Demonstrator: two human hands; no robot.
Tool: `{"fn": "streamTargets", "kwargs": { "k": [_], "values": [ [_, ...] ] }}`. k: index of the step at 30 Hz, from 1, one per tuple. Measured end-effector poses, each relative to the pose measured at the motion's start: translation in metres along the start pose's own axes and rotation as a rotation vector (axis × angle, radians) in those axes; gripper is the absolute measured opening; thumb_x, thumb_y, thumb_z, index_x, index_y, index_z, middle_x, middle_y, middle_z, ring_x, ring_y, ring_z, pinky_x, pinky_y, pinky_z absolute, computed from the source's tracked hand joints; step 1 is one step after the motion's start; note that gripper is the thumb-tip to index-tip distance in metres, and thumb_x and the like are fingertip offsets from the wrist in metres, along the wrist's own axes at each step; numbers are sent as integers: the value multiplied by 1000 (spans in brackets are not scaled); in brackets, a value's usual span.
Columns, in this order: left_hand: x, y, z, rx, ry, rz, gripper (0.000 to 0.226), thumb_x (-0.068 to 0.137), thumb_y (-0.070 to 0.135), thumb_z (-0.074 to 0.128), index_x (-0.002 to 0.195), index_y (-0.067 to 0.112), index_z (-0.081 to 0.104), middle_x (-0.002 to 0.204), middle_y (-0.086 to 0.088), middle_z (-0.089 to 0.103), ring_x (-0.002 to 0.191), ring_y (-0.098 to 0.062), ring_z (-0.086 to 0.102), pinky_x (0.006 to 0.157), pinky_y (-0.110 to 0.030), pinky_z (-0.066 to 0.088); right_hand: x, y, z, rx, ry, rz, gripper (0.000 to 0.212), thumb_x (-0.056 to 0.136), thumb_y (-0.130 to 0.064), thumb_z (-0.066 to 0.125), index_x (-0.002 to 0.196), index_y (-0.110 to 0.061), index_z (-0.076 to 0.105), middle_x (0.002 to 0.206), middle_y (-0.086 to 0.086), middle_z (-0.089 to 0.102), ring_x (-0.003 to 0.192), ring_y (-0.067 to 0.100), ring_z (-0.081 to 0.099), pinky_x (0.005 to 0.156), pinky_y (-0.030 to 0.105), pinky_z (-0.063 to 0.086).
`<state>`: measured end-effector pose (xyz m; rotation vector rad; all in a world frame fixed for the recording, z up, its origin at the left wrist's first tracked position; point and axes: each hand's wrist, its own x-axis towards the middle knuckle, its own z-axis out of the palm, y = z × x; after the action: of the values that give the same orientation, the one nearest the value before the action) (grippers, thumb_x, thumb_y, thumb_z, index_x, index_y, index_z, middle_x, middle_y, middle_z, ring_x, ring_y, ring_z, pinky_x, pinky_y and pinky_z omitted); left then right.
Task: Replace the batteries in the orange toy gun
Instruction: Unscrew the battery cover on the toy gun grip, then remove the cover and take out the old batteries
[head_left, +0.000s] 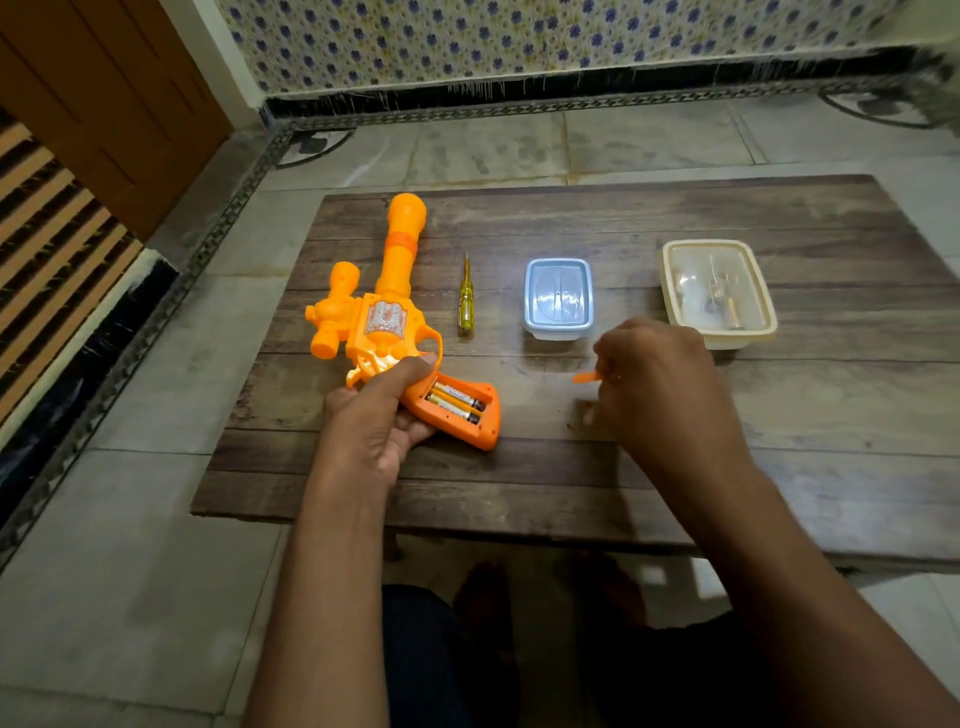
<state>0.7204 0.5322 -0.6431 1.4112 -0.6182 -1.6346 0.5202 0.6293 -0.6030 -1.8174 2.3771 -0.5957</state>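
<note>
The orange toy gun (387, 312) lies on the worktop (649, 415) with its barrel pointing away from the person. The left hand (379, 421) grips its handle, the thumb pressing near the trigger guard. Just right of those fingers the battery bay is uncovered, and two batteries (457, 402) sit side by side in it. The right hand (654, 384) is well to the right of the gun, its fingers pinching a small orange piece (587, 377), probably the battery cover, just above the worktop.

Risks, as I judge them: the cover is small and could get lost if set down carelessly. The old cells may spring out and roll off the worktop's near edge when prised. New cells could go in with polarity reversed, since no markings show here. The left grip is all that holds the gun steady; loosening it would let the handle twist during removal.

Beyond the right fingers stand a blue lidded box (558, 299) and a cream lidded box (719, 293) with unclear contents. A yellow-handled screwdriver (466, 299) lies beyond and between the hands.

The battery labels are too small to read, as is the silver panel on the gun.
</note>
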Motion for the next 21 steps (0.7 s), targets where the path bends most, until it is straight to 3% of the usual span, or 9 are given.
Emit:
{"fn": "streamTargets", "kwargs": {
  "k": [2, 5, 7, 10, 13, 17, 21],
  "values": [
    [0, 0, 0, 4, 3, 2, 29, 85, 0, 81, 104, 16, 64, 92, -7, 76, 78, -22, 76, 64, -46, 66, 0, 3, -5, -101, -93, 52, 5, 81, -6, 70, 82, -9, 66, 74, 2, 49, 74, 29, 51, 65, 37, 50],
    [-2, 1, 1, 5, -8, -5, 25, 87, 0, 79, 100, 15, 65, 91, -8, 75, 80, -23, 75, 58, -43, 66, -2, 3, -10, -174, -238, 79, 23, 89, -5, 62, 75, -16, 48, 71, -2, 33, 67, 22, 37, 62, 34, 38],
    [-3, 1, 1, 3, -12, -6, 24, 87, -1, 79, 98, 15, 65, 92, -8, 75, 82, -23, 75, 59, -44, 66, -2, 4, -12, -171, -272, 60, 26, 90, -5, 60, 74, -18, 45, 75, -1, 39, 69, 23, 40, 61, 34, 39],
    [-4, 3, 2, 2, -13, -3, 25, 87, 0, 79, 98, 16, 64, 94, -7, 75, 86, -25, 75, 64, -46, 66, -1, 8, -15, -146, -324, 54, 10, 88, -5, 67, 91, -14, 64, 92, 6, 58, 86, 28, 57, 74, 40, 55],
    [-3, 2, 1, 3, -10, -1, 26, 87, 0, 79, 100, 17, 64, 96, -7, 75, 89, -26, 75, 64, -46, 66, 1, 9, -17, -122, -399, 55, 14, 89, -19, 77, 100, -15, 70, 98, 7, 62, 94, 28, 61, 77, 37, 54],
    [0, 1, 0, 10, -9, -6, 27, 86, 2, 81, 104, 17, 65, 99, -8, 76, 92, -26, 76, 61, -43, 66, 3, 13, -13, -68, -383, 54, 26, 86, -22, 80, 111, -21, 72, 111, 8, 68, 102, 28, 63, 78, 32, 49],
    [-1, 2, -1, 2, -1, -4, 26, 86, 2, 80, 102, 17, 65, 98, -8, 76, 91, -26, 76, 67, -46, 66, 7, 12, -7, 37, -262, 23, 26, 86, -26, 81, 110, -20, 72, 109, 3, 68, 100, 22, 63, 82, 36, 53]
  ]
}}
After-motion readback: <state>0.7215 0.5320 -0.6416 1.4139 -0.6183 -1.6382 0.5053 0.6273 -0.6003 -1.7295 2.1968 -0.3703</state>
